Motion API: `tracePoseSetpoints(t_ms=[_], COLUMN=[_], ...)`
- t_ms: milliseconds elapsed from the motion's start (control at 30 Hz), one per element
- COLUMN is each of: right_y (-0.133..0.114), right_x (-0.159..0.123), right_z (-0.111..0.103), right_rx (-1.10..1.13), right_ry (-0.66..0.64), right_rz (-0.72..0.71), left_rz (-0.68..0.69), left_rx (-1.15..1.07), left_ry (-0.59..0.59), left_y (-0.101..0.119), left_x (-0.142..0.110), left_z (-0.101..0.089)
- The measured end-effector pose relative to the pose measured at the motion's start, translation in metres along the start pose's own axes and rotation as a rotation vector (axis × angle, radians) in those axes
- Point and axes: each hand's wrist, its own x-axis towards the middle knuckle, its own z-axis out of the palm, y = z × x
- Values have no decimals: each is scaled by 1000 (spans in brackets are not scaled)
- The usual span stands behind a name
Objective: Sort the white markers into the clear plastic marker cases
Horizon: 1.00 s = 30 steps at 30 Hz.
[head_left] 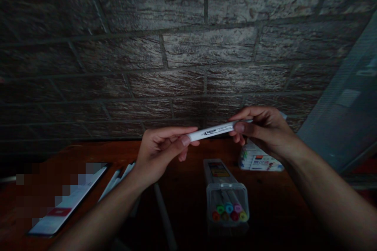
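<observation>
A white marker (pixel 212 132) is held up above the bench (pixel 188 164), lying nearly level in the air with its right end a little higher and printed dark lettering along its side. The left hand (pixel 157 151) pinches its left end between thumb and fingertips, and the right hand (pixel 266 131) grasps it toward the right end, thumb on the near side and fingers behind; so both grips are closed on the same marker. Below it, slightly right of the middle, a clear plastic case (pixel 227 185) lies on the bench with one end facing near, showing round coloured marker ends in two rows (green, blue and pink above; orange, brown, red and yellow below). Just beyond the case on the right, partly behind the right forearm, sits a white pack (pixel 260 162) with coloured print. On the left, a few pale loose markers (pixel 110 184) lie next to the left forearm, and farther left is a flat tablet (pixel 70 204), partly covered by blurred squares. A pale stick (pixel 165 215) lies between the left forearm and the case, too dim to make out. A brick wall (pixel 188 47) rises on the far side, with a greyish panel (pixel 338 113) at the right.
</observation>
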Motion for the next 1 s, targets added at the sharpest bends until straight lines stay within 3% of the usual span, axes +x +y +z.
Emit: tracePoseSetpoints(t_ms=[500,1000], right_y=[-4,-1], right_x=[2,0], right_z=[3,-2], right_rx=[59,27], right_ry=[11,-24], right_rz=[13,-24], left_rz=[70,56], left_rx=[-20,-15], left_ry=[-86,-29], left_y=[-4,-5], left_x=[-4,-1], left_z=[-6,-5])
